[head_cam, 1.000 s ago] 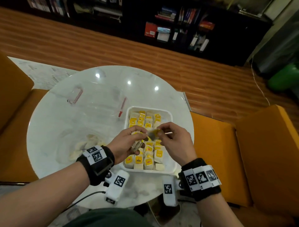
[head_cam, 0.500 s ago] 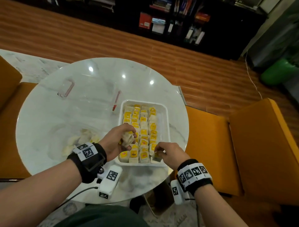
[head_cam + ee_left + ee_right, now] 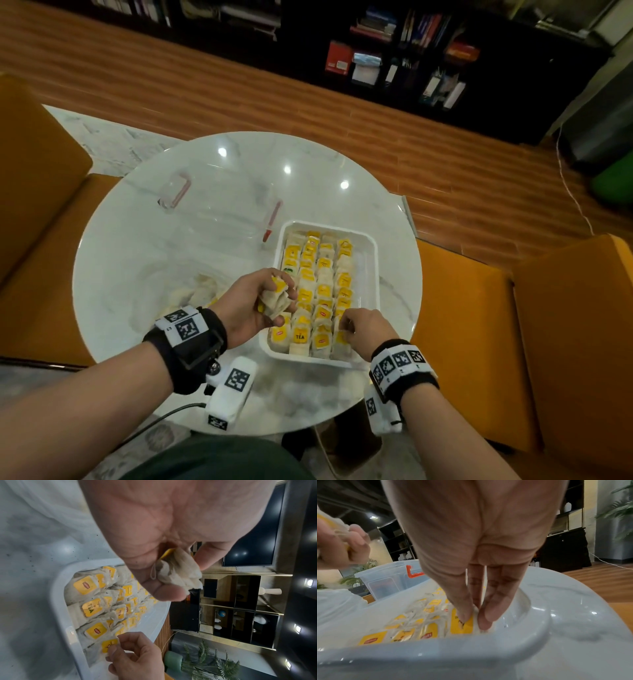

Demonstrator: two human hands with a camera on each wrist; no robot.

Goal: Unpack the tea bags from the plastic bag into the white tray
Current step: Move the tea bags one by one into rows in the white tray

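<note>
- Head view: my left hand point(image 3: 255, 303) sits just over the near left edge of the white rectangular plastic tray point(image 3: 374, 274), fingers curled round a small clutch of paper tea bags with yellow tags point(image 3: 275, 298). I read that as a reserve, so the other hand can feed from it without going back to the crumpled clear plastic bag point(image 3: 191, 294), which lies on the round white marble table point(image 3: 137, 240) just behind my left wrist with a few bags inside it. My right hand point(image 3: 364, 330) is down at the tray's near right corner, knuckles up, fingertips tucked into the last row. The rows beyond it are packed upright, tags facing me, and that looks like the reason each bag goes in edgeways.
- Left wrist view: palm turned over, thumb and fingers closed narrow on the bundle, a loop of string hanging from it. Below, my right fingertips point(image 3: 113, 650) pinch one yellow-tagged tea bag point(image 3: 109, 644) at the row's end.
- Right wrist view: hand pointing straight down, thumb and two fingers pressed together on that bag, standing it against the tray's near wall. Beyond the fingertips stands a clear plastic storage box with an orange latch point(image 3: 388, 580). Tray looks nearly full to me.
</note>
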